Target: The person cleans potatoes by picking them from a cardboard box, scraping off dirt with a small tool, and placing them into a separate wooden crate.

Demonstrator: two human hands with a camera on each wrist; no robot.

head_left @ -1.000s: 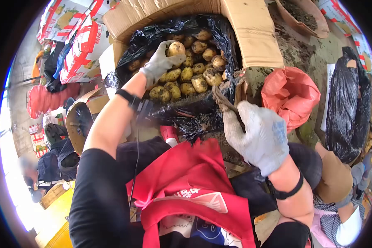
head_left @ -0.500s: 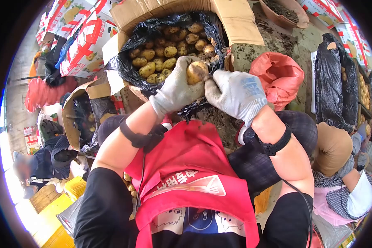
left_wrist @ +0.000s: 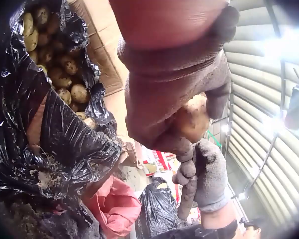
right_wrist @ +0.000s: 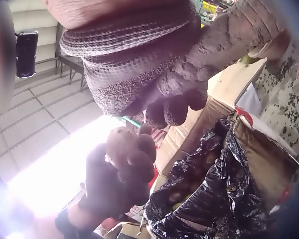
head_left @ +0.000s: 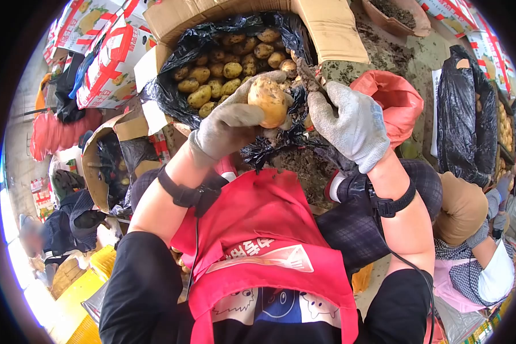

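My gloved left hand [head_left: 226, 127] grips a large yellow-brown potato [head_left: 268, 102] in front of the carton's near edge. In the left wrist view, fingers of that hand [left_wrist: 172, 94] curl round the potato [left_wrist: 194, 119]. To its right, my gloved right hand [head_left: 352, 123] holds nothing, its muddy fingers spread apart. The right wrist view shows one mud-caked digit of this hand [right_wrist: 134, 74] extended and other fingertips bent, with the potato [right_wrist: 120, 145] beyond. Behind the hands, the carton [head_left: 332, 31] with a black plastic liner [head_left: 175, 94] contains several potatoes [head_left: 232, 70].
A red sack [head_left: 398, 109] stands right of the carton, and a pan of soil [head_left: 398, 20] lies farther back. Black plastic [head_left: 465, 120] covers a container at the right. Printed cartons [head_left: 117, 69] and another lined box [head_left: 97, 166] are at the left. People sit on both sides.
My left hand has brought the potato out from over the carton towards my body. Half a second ago my right hand was against the potato; now it is apart, farther right.
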